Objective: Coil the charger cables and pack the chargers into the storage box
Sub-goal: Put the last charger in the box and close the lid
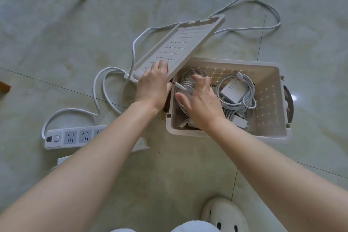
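Holding lid [188, 39] tilted at 10 o'clock of storage box [226, 135], left hand [152, 83] grips near edge. Released right hand [201, 103] spread over coiled charger [183, 88] at box's 9 o'clock. Coil likely light, springy; grasp across loops.

Both forearms [105, 158] are showing bare, reaching from the lower corners of the frame to the left hand [152, 84] and the right hand [199, 103] near the centre. At the bottom, right of centre, the person is wearing a cream-white moulded clog [225, 213], rounded at the toe, with dark oval vent holes [219, 225] showing. Along the bottom edge, white cloth [190, 229] is just peeking in; its kind cannot be told.
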### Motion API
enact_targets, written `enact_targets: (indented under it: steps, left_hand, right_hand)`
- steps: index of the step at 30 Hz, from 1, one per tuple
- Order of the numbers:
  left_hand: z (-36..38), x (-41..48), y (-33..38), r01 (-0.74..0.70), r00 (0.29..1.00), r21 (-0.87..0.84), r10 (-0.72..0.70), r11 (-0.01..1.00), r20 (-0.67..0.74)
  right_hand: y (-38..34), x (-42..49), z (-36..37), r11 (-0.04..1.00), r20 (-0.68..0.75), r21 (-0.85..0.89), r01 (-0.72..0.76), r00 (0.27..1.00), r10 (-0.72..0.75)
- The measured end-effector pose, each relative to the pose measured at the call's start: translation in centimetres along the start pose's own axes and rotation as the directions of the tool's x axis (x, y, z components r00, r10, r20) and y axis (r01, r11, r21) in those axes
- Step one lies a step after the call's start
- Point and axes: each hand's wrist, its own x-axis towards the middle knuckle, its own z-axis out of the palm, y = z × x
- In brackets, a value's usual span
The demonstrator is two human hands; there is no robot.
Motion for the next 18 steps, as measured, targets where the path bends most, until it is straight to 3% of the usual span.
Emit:
enact_targets:
  steps: [3,6,10,14,18]
  left_hand:
    - [-0.2,0.0,0.1,-0.004,0.999,-0.071,0.001,0.997,-0.048]
    - [-1.0,0.1,0.3,0.007,0.992,-0.163,-0.026,0.987,-0.119]
    - [-1.7,0.3,0.7,-0.016,0.977,-0.215,-0.030,0.976,-0.211]
    - [-1.6,-0.1,1.9,-0.070,0.972,-0.179,0.026,0.981,-0.234]
    - [-1.0,-0.8,3.1,-0.204,0.959,-0.062,0.186,0.977,-0.216]
  right_hand:
    - [1.2,-0.7,-0.3,0.997,-0.008,0.006,0.082,0.997,-0.082]
    - [2.0,-0.8,-0.7,0.989,-0.105,0.084,0.122,0.988,-0.113]
    - [3.2,-0.1,-1.4,0.955,-0.281,-0.175,0.240,0.917,-0.282]
    - [4.9,0.1,-1.6,0.788,-0.051,-0.411,0.458,0.852,-0.521]
    - [5.5,-1.8,-0.9,0.838,0.010,-0.351,0.418,0.896,-0.443]
